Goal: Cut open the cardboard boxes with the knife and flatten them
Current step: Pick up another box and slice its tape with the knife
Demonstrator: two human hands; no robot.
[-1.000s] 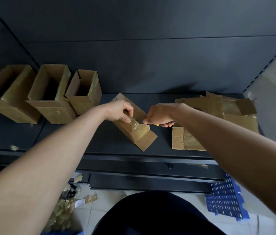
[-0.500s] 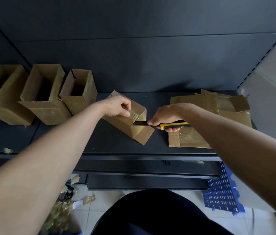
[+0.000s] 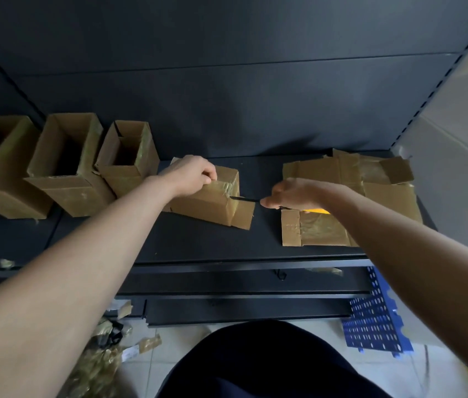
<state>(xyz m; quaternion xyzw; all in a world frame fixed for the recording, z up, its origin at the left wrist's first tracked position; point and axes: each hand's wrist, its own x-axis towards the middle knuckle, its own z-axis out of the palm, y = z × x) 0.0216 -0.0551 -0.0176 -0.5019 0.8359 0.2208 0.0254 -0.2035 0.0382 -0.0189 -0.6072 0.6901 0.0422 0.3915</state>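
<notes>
Boxes of brown cardboard line the far left of the dark shelf [image 3: 198,245]: the leftmost open box [image 3: 3,182], the middle open box [image 3: 66,168] just beside it, and the third open box [image 3: 128,162], all upright with shiny tape on their sides. Below them on the tiled floor lie crumpled tape scraps [image 3: 94,366], with a small pale tag among them too blurred to read. Right of the third box, the left hand [image 3: 189,175] grasps the taped box [image 3: 207,202], fingers curled over its top edge; this box sits tilted near the shelf's middle. The knife [image 3: 245,199] has its dark blade touching the box's right end, while the right hand [image 3: 293,193] clenches its yellow handle. Under and behind that hand lies the flattened cardboard pile [image 3: 370,182]. On the floor at lower right rests a blue perforated panel [image 3: 373,320]. No print on the cardboard is legible.
</notes>
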